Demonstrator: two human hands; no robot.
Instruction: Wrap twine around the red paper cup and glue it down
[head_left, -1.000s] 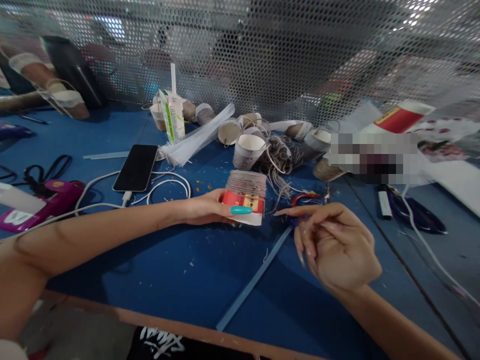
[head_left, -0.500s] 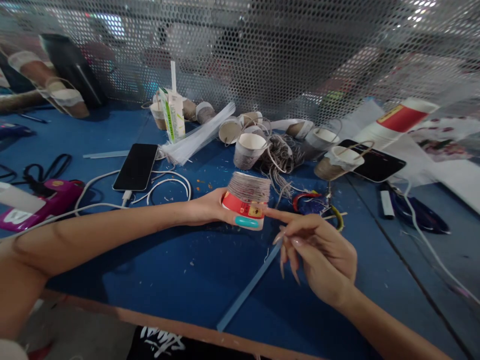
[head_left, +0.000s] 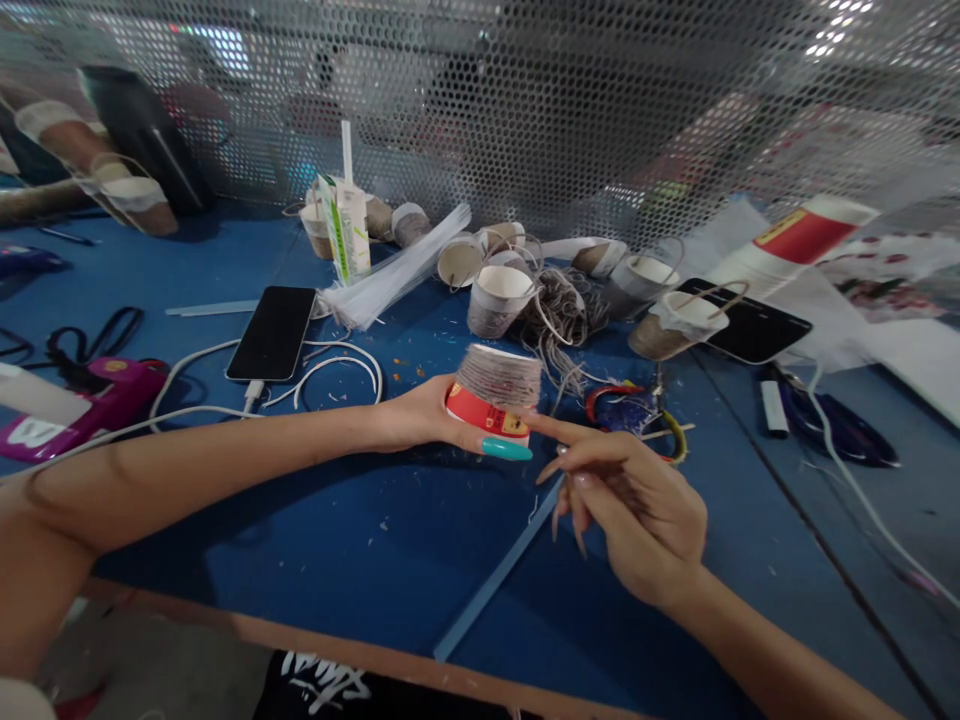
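Note:
My left hand (head_left: 429, 415) is closed around a paper cup (head_left: 487, 412) held above the table. Grey twine (head_left: 499, 377) is wound in rows around the cup's upper part; below it the red printed band is bare. A long turquoise nail lies along the cup's lower edge at my thumb. From the right, my right hand (head_left: 637, 500) reaches in with its index finger stretched against the cup's side, near the lowest twine rows. Its other fingers are loosely bent and apart, with no object visible in them. A pale flat strip (head_left: 495, 590) lies on the table below.
Scissors (head_left: 626, 408) and a tangle of twine (head_left: 562, 310) lie beyond my hands. Several twine-wrapped cups (head_left: 501, 300) stand behind. To the left are a phone (head_left: 271, 335) with a white cable and a magenta glue gun (head_left: 90, 410). A perforated metal screen (head_left: 480, 110) closes the back.
The cup has turned slightly, its printed label shifting right. My left thumb has slid a little to the right, and my right hand has moved slightly left along with its finger on the cup.

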